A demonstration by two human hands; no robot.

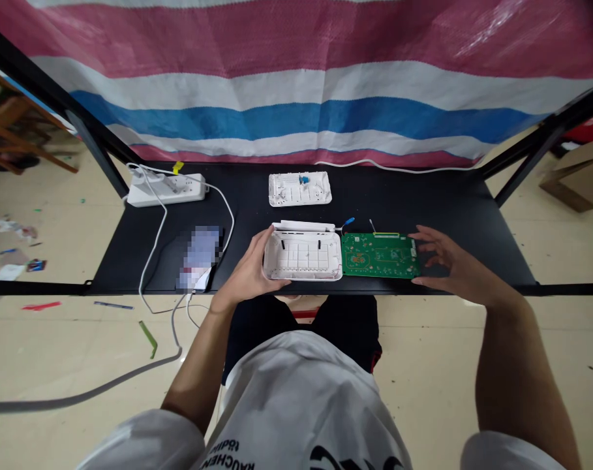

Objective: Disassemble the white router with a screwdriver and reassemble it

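Black bench: left hand gripped white casing, fingers wrapped round its 9 o'clock end. Green PCB lay at casing's 3 o'clock, long axis left-right, nearer right hand. Right fingers were spread, released, at board's 3 o'clock edge.

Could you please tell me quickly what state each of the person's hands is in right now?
Left hand: closed, holding the white plastic casing by its edge.
Right hand: open, fingers spread, at the edge of the green circuit board.
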